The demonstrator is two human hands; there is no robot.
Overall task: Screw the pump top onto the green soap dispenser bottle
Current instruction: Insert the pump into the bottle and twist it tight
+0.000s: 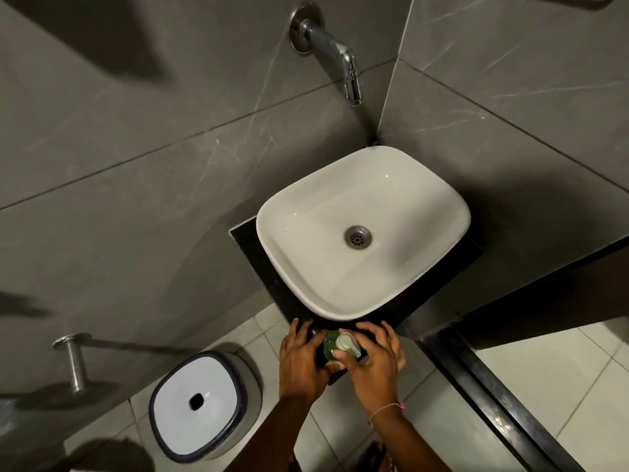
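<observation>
The green soap dispenser bottle [329, 343] stands on the black counter [248, 240], right at its near corner in front of the basin. A pale pump top [347, 345] sits on the bottle's neck, its nozzle pointing right. My left hand [301, 361] wraps the bottle's left side and steadies it. My right hand [374, 364] holds the pump top from the right, thumb against its base. Most of the bottle's body is hidden between my hands.
A white basin [422, 206] with a metal drain sits just behind the bottle, and a chrome tap [343, 59] juts from the grey tiled wall. Below left a white-lidded bin [200, 403] stands on the floor. A metal rail [76, 361] projects from the left wall.
</observation>
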